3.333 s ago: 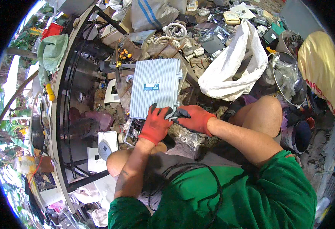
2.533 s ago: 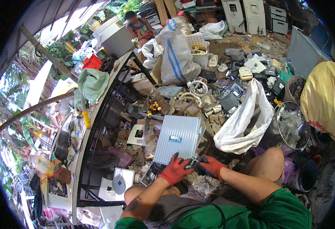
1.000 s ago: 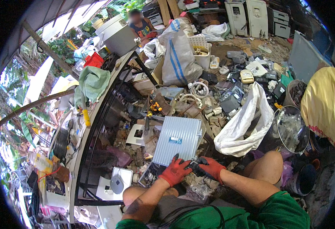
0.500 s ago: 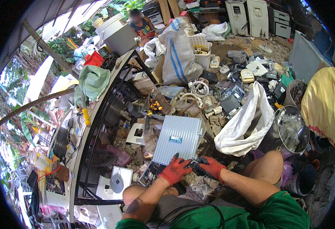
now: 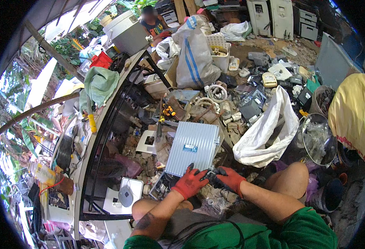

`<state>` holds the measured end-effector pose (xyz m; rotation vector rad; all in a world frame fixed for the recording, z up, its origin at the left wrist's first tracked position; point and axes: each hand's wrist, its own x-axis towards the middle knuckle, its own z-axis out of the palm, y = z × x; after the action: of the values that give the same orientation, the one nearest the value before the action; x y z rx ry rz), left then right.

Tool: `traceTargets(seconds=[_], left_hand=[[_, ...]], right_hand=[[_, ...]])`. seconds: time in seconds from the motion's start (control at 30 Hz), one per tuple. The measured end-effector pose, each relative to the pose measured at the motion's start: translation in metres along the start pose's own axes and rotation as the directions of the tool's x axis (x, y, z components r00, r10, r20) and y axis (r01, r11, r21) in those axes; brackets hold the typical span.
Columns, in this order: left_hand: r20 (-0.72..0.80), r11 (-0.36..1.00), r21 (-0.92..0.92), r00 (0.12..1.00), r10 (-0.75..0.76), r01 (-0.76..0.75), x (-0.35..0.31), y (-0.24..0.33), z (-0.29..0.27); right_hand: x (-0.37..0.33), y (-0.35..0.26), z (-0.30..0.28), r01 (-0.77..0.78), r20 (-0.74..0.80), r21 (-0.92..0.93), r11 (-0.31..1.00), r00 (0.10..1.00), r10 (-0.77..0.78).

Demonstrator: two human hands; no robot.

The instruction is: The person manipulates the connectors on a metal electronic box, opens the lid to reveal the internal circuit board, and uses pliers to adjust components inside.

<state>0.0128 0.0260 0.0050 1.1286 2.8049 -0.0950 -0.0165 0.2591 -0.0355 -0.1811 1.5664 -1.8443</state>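
Note:
A silver-grey metal box (image 5: pixel 197 141) with a ribbed lid and a small label lies tilted in front of my knees. My left hand (image 5: pixel 189 184), in a red glove with dark fingertips, grips its near edge, one finger reaching up onto the ribs. At the box's near right corner, my right hand (image 5: pixel 229 181), gloved alike, has its fingers closed close to the left fingertips. Whatever lies between the right fingers is hidden by the dark glove tips. Beneath the hands are wires and scrap pieces, too small to name.
A white sack (image 5: pixel 267 135) lies open to the right, near a clear-lined bucket (image 5: pixel 318 139) and a yellow sack (image 5: pixel 352 116). Screwdrivers with orange handles (image 5: pixel 169 111) stand beyond the box. A black-framed table (image 5: pixel 103 137) runs along the left. Another person (image 5: pixel 153 25) sits far back.
Both hands stay at the box's near edge, with only slight finger movement. The whole view has shifted a little.

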Motion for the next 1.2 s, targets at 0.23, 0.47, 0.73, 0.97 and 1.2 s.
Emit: traceTargets(seconds=[0.23,0.47,0.73,0.97,1.2], left_hand=[[0.016,1.0,-0.015,1.0,0.013,-0.013,-0.004,-0.002,-0.001],[0.032,1.0,-0.025,0.999,0.014,-0.013,0.0,-0.004,-0.007],[-0.017,1.0,0.001,1.0,0.001,-0.001,-0.004,0.0,0.0],[0.019,0.997,-0.07,1.0,-0.017,0.018,-0.004,0.0,-0.005],[0.002,0.997,-0.081,1.0,-0.016,0.016,-0.002,-0.001,0.0]], right_hand=[[-0.01,-0.022,0.007,-0.086,0.021,0.09,0.992,0.996,0.084],[-0.009,-0.018,0.006,-0.02,-0.018,0.039,0.999,1.0,0.021],[-0.007,-0.013,0.009,-0.026,-0.014,0.069,0.997,1.0,0.027],[-0.006,-0.013,0.005,-0.05,0.029,0.0,0.999,0.998,0.05],[-0.009,-0.015,0.006,-0.008,-0.015,0.047,0.999,1.0,0.008]])
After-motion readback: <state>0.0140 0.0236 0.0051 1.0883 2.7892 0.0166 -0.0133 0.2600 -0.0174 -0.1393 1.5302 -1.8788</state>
